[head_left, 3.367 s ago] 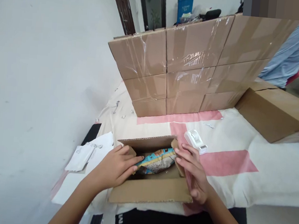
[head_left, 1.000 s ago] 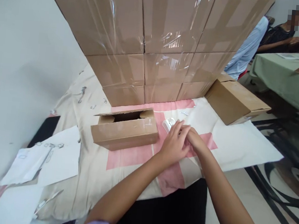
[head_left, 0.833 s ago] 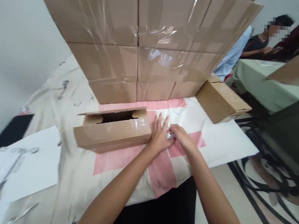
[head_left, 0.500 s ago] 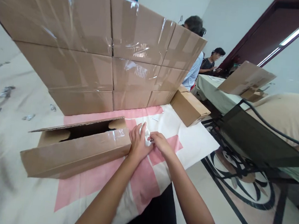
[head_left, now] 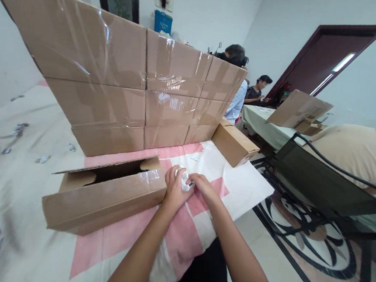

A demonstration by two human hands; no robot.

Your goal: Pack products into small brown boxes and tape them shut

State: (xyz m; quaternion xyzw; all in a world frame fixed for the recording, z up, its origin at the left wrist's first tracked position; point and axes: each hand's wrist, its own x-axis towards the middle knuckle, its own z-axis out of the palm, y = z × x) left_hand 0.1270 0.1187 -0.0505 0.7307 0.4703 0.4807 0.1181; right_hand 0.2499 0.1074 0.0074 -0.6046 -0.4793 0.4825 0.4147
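A long cardboard box (head_left: 104,197) lies on the cream and pink cloth (head_left: 182,237), its top flaps partly open and a strip of clear tape on its near side. Just right of the box, my left hand (head_left: 173,189) is wrapped round a small white tape dispenser (head_left: 185,182). My right hand (head_left: 203,187) meets it from the right, fingers pinched at the dispenser. Both hands hover just above the cloth.
A wall of taped cardboard boxes (head_left: 130,83) stands behind. One more closed box (head_left: 235,143) lies at the right end. A dark folding frame (head_left: 316,183) and a patterned floor are to the right. Other people (head_left: 241,88) sit at a green-covered table (head_left: 268,126) beyond.
Earlier both hands were at the open box with a packet inside. The box now lies to the left with flaps lowered, and my hands have closed on the tape dispenser; the view has swung right.
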